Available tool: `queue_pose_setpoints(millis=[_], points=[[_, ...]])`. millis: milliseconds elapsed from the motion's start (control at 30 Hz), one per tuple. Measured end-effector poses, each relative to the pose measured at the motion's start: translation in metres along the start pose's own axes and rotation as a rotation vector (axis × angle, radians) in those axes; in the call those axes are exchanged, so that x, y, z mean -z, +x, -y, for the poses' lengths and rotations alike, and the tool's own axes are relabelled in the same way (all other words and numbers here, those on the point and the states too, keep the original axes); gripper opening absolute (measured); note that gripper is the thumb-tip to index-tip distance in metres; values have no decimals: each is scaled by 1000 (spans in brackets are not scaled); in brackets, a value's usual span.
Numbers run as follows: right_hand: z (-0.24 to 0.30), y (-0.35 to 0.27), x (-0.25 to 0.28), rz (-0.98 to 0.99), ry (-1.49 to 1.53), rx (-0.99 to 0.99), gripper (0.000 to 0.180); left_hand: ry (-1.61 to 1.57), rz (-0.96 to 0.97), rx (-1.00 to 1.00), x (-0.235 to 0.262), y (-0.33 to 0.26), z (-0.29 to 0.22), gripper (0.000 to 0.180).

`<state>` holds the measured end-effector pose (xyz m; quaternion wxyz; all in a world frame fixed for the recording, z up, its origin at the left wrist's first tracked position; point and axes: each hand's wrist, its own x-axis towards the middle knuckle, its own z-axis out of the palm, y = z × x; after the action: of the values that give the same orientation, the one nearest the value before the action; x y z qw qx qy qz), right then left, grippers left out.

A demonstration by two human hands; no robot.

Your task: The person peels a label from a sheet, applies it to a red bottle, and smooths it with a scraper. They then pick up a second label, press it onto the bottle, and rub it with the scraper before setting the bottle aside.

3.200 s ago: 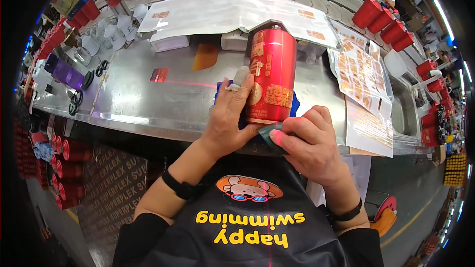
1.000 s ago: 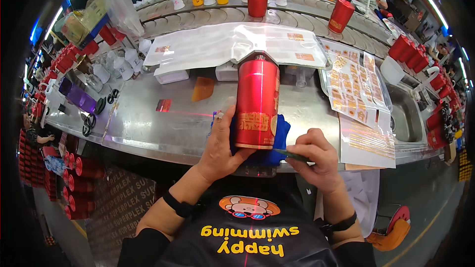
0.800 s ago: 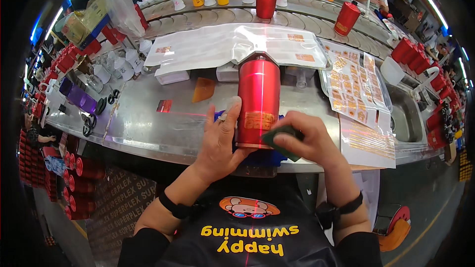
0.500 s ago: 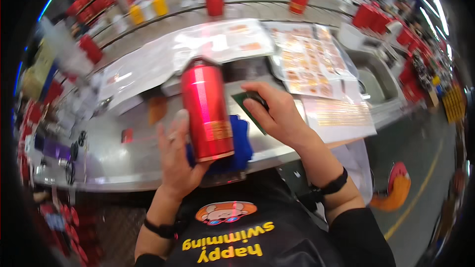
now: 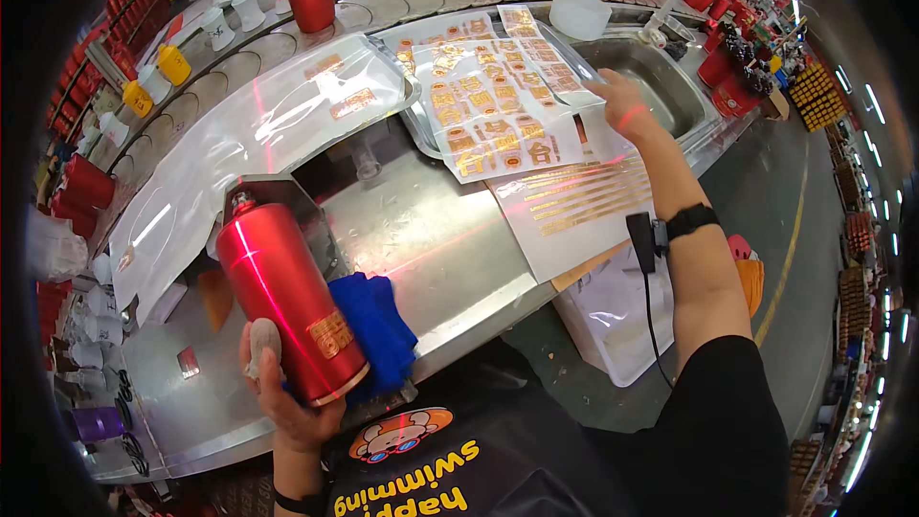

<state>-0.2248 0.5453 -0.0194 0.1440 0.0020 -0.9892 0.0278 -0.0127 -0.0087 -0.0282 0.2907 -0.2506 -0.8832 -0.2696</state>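
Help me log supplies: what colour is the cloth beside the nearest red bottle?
The cloth is blue, clearest in the head view.

one held red bottle (image 5: pixel 278 292), wearer's two hands (image 5: pixel 295 412) (image 5: pixel 622 107), one blue cloth (image 5: pixel 378 325), two yellow bottles (image 5: pixel 174 65)

We see the left hand (image 5: pixel 299 416) steadying the base end of a glossy red bottle (image 5: pixel 282 292), which lies tilted with a blue cloth (image 5: pixel 381 330) beside it. At right, we find the right hand (image 5: pixel 620 103) extended over the edge of gold-printed sheets (image 5: pixel 488 101), near the sink (image 5: pixel 675 91); whether its fingertips touch them, we cannot tell. Below, a white sheet (image 5: pixel 550 247) bears gold strips.
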Motion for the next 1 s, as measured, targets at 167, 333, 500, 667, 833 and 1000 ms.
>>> queue_pose_setpoints(millis=[167,333,500,667,833,1000], points=[[10,31,-2,292,-265,28,38,24,14,24,1,-7,2,83],[-39,62,-7,234,-287,-65,18,-68,35,-24,0,-10,2,83],[-21,74,-7,356,-194,-359,26,-113,38,-3,0,-16,8,83],[-6,61,-7,20,-357,-162,32,-64,18,34,0,-12,4,90],[-23,72,-15,64,-368,-196,23,-98,-45,9,-4,2,-3,86],[64,114,-2,-73,78,339,19,-104,-49,33,-2,-2,-1,83]])
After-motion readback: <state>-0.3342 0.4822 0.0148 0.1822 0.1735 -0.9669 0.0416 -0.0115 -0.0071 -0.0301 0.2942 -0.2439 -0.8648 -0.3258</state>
